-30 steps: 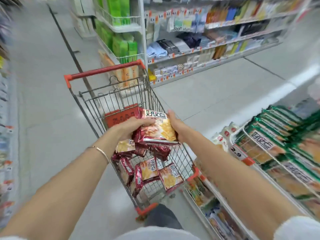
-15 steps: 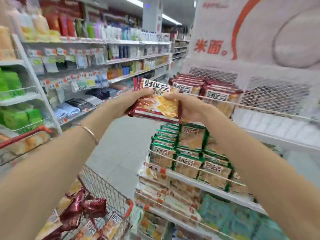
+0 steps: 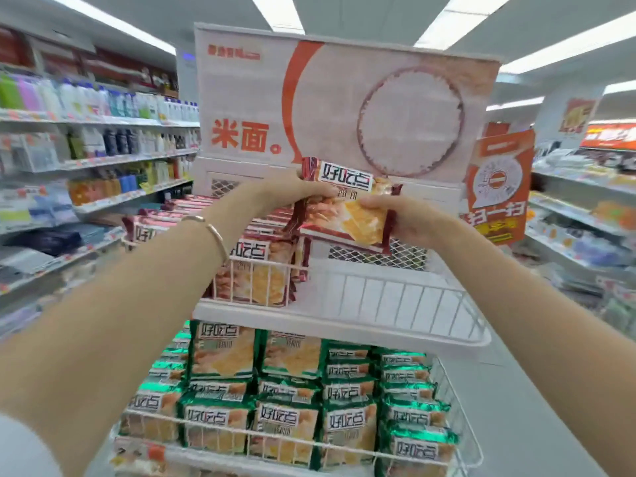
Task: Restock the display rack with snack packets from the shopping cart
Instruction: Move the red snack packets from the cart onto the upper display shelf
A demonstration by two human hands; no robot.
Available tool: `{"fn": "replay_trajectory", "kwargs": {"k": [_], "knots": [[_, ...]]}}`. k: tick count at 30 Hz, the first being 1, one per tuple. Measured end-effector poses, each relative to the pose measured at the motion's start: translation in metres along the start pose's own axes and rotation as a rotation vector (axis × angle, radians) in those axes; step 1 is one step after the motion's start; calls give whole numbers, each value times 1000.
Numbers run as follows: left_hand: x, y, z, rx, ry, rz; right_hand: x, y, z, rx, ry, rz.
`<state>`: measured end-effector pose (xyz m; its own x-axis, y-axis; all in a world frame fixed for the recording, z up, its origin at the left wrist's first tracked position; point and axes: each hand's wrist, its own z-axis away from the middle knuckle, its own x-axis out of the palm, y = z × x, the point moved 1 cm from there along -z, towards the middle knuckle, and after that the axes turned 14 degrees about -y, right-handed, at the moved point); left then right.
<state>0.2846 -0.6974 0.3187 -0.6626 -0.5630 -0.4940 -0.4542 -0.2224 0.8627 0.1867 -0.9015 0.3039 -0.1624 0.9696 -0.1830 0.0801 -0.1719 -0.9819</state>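
Note:
A stack of red snack packets (image 3: 347, 210) is held in front of me, above the top shelf of the white display rack (image 3: 344, 325). My left hand (image 3: 292, 187) grips the stack's upper left end. My right hand (image 3: 399, 218) grips its lower right end. On the top shelf's left half stand more red packets (image 3: 254, 273) behind the wire rail. The right half of that shelf (image 3: 395, 297) is bare. The shopping cart is out of view.
Green snack packets (image 3: 285, 401) fill the rack's lower shelf. A large rice poster (image 3: 344, 105) tops the rack. Store shelves with bottles (image 3: 96, 132) run along the left. An orange sign (image 3: 495, 187) and more shelves stand at the right.
Both hands lifted the red packets out of the cart and up to the rack's top shelf. My view swung from the cart to the rack.

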Motion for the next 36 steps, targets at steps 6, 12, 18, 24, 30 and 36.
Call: {"fn": "replay_trajectory", "kwargs": {"k": [6,12,18,24,30,36], "knots": [[21,-34,-72,-149,2,-626,-58,69,-34,16,-34,376],[18,-69,-103,-284,-62,-1191,-71,111,-65,113,-89,403],[2,-76,-109,-409,-167,-1068,-73,143,-86,18,51,479],[-5,-87,-111,-450,-184,-1173,-53,148,-99,-72,42,419],[-4,-91,-110,-437,-182,-1150,-75,124,-64,-133,23,1080],[1,-86,-113,-535,-253,-1199,-86,141,-83,-524,-159,2078]]}}
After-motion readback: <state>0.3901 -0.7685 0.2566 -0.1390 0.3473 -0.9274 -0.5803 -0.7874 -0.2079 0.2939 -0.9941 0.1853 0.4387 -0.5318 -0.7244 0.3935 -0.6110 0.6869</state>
